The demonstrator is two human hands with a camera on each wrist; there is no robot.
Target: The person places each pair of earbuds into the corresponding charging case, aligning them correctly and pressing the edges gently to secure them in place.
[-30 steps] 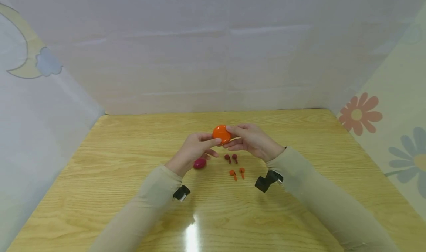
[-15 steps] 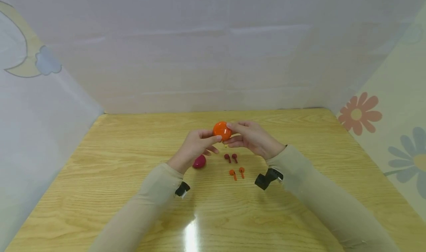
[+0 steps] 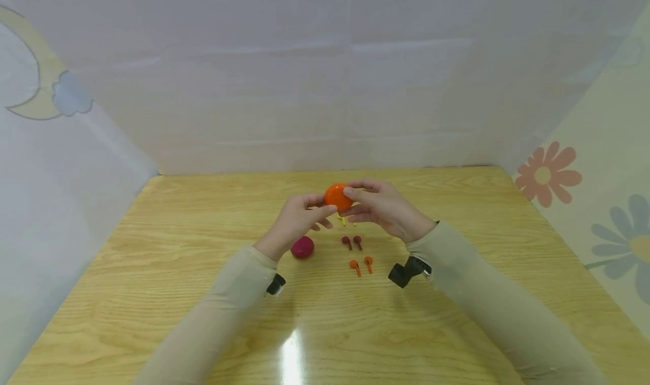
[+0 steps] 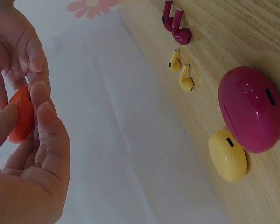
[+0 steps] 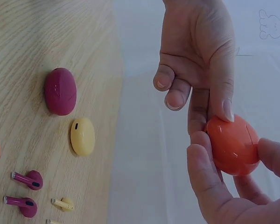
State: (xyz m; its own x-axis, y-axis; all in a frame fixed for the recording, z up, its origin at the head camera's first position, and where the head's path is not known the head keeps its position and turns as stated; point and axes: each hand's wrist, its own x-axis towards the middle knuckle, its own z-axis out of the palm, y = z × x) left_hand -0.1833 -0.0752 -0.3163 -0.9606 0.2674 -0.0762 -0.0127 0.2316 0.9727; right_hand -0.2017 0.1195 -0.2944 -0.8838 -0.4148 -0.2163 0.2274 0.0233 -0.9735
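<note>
Above a yellow wood-grain tabletop (image 3: 101, 294), your left hand (image 3: 294, 222) and right hand (image 3: 383, 210) pinched a glossy, rounded, orange plastic-looking case (image 3: 336, 197), probably light, stiff, slippery, best held by its edges.

Earbuds (image 3: 354, 265) on the table (image 3: 355, 323), right of one case (image 3: 302, 248) — another case (image 3: 335, 196) between the hands (image 3: 295, 221).

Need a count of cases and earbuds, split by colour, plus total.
Orange case: 1
Magenta case: 1
Yellow case: 1
Orange earbuds: 2
Magenta earbuds: 2
Yellow earbuds: 2
Total: 9
</note>
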